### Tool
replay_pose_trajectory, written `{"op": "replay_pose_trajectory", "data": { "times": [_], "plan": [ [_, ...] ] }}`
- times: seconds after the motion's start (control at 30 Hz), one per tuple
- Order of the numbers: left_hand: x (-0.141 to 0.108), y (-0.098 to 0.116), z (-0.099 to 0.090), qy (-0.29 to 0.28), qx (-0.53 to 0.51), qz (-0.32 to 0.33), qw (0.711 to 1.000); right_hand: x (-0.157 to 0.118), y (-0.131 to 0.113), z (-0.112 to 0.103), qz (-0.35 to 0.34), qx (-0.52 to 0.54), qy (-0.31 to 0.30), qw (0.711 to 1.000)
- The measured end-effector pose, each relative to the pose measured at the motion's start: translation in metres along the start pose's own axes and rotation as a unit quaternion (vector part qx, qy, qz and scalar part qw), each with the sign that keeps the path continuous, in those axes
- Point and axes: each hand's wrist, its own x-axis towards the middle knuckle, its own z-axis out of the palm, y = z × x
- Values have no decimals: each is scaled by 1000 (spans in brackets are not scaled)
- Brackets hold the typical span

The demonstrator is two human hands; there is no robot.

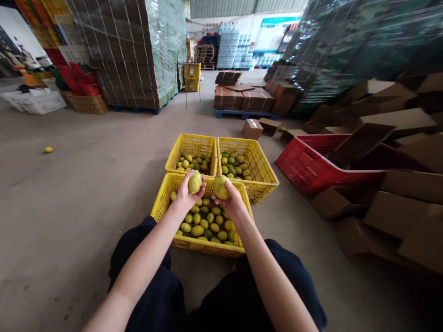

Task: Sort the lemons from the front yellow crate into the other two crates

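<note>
Mid-frame, I had my left hand gripping a roundish yellow-green fruit, my right hand a second fruit — both partly hid the nearest yellow plastic crate.

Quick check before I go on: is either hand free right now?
No, the left hand holds one yellow-green fruit and the right hand holds a second fruit.

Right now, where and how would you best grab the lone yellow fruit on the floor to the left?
Probably from above, pinching the near and far sides of its middle: the lone fruit looks longer sideways than tall, and it lies apart from the others. The left hand and right hand each hold another, so one would need freeing first.
</note>
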Motion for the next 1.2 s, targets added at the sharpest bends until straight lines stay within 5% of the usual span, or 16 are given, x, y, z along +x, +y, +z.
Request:
{"op": "replay_pose_trajectory", "data": {
  "times": [0.23, 0.43, 0.6, 0.7, 0.83, 0.93, 1.07, 1.2],
  "plan": [
    [-4, 3, 3, -25, 27, -24, 999, -1, -6, 4, 52, 54, 46, 996],
    [-2, 3, 2, -34, 77, -39, 996, 1, -5, 0, 63, 39, 4, 997],
    [8, -2, -2, -13, 132, 53, 990, 6, -1, -3, 31, 55, 42, 997],
    [14, -4, -7, -3, 224, 179, 958, 7, 3, -5, -70, -4, 77, 995],
    [16, -4, -13, -19, 406, 360, 839, 6, 8, -9, -212, -155, 123, 957],
    [15, -4, -15, -37, 483, 404, 776, 6, 10, -10, -268, -200, 105, 936],
    [15, -6, -16, -55, 497, 417, 759, 7, 10, -10, -306, -208, 84, 925],
    [14, -6, -14, -51, 475, 401, 782, 3, 8, -7, -300, -176, 79, 934]
  ]
}}
